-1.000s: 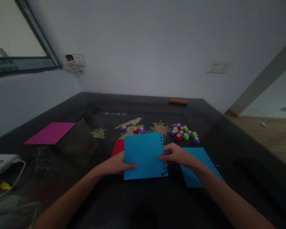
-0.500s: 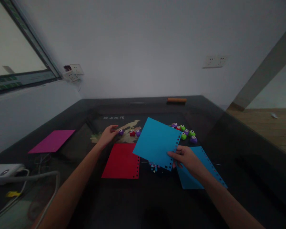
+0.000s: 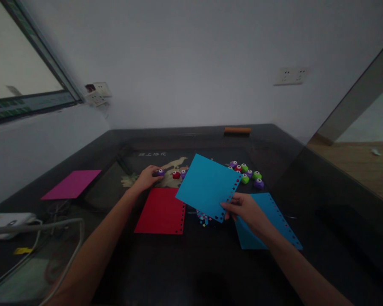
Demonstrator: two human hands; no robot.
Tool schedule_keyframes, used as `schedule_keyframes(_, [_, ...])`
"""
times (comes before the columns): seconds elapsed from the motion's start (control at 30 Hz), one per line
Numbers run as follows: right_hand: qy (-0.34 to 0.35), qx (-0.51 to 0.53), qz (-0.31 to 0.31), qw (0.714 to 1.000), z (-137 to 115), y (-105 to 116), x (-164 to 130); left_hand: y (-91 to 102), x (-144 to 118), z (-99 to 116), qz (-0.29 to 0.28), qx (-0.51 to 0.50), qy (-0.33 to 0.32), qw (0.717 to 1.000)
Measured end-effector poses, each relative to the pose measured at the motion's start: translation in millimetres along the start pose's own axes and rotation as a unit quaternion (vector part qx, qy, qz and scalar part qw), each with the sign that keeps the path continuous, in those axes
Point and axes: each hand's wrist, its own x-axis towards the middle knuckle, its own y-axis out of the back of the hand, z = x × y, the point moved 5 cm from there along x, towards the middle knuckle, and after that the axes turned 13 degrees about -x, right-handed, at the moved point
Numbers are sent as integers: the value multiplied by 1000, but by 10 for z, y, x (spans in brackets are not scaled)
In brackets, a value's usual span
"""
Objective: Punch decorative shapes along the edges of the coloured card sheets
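My right hand (image 3: 245, 209) pinches the near corner of a blue paper sheet (image 3: 207, 187) with punched holes along its right edge, holding it tilted above the dark table (image 3: 191, 263). My left hand (image 3: 147, 177) reaches forward and closes its fingers on a small purple punch (image 3: 160, 172). A red punch (image 3: 176, 174) and another purple one sit just right of it. A red sheet (image 3: 161, 211) with a punched edge lies flat below my left hand. A second blue sheet (image 3: 268, 221) lies under my right wrist.
A cluster of several green, purple and red punches (image 3: 247, 174) sits behind the held sheet. Paper bits (image 3: 204, 218) lie between the sheets. A magenta sheet (image 3: 70, 184) lies far left, a white device with cables (image 3: 6, 220) at the left edge, an orange bar (image 3: 237, 130) at the back.
My left hand let go of the blue sheet and reached forward to the purple punch. My right hand lifted and turned the sheet to the right, uncovering the red sheet.
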Motion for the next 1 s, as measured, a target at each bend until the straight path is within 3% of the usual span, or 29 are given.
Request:
schedule_keyframes(0.13, [-1,8,-6,1000,13,-18,10,38,-53,71,23,-1,3,1000])
schedule_keyframes(0.3, [-12,52,-15,998,33,-81,-2,87,-265,380,66,-37,0,997])
schedule_keyframes(0.4, [-27,83,-15,996,27,-112,-20,-56,-459,649,52,-85,-5,995])
schedule_keyframes(0.5, [-34,128,7,991,-16,-106,-43,-369,-714,947,6,-158,1,987])
schedule_keyframes(0.6, [-34,180,40,982,-68,-83,-70,-810,-1016,1196,-113,-368,101,917])
schedule_keyframes(0.7, [-29,208,57,976,-95,-81,-84,-1101,-1269,1395,-166,-508,189,824])
schedule_keyframes(0.8, [-35,211,67,974,-67,-95,-77,-1221,-1405,1484,-184,-598,233,744])
schedule_keyframes(0.9, [-51,207,79,974,-10,-106,-55,-1235,-1458,1478,-183,-648,243,699])
schedule_keyframes(1.0, [-61,205,92,972,27,-107,-40,-1228,-1490,1436,-174,-654,248,693])
